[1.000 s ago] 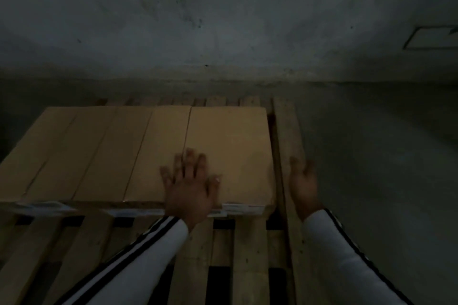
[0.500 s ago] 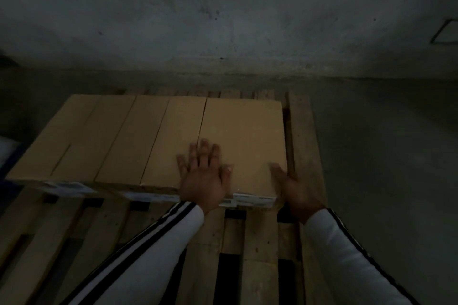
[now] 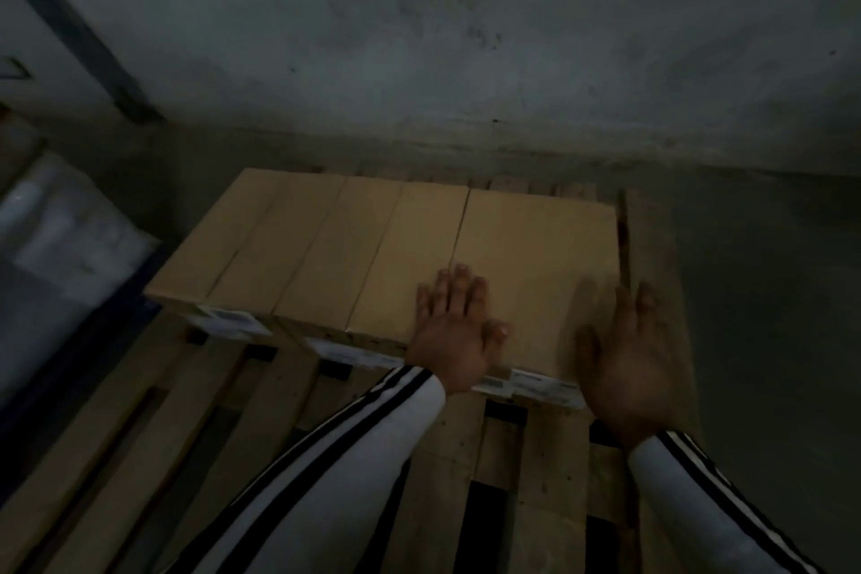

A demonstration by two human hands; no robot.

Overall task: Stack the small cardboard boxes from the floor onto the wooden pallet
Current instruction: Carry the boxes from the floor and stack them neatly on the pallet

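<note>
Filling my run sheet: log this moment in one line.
left hand flat on boxes | right hand open beside them | boxes on pallet

A row of tan cardboard boxes (image 3: 335,247) lies flat, side by side and touching, across the far part of the wooden pallet (image 3: 545,471), with white labels on their near ends. The rightmost box (image 3: 536,247) looks wider. Bare slats show near and right.
</note>
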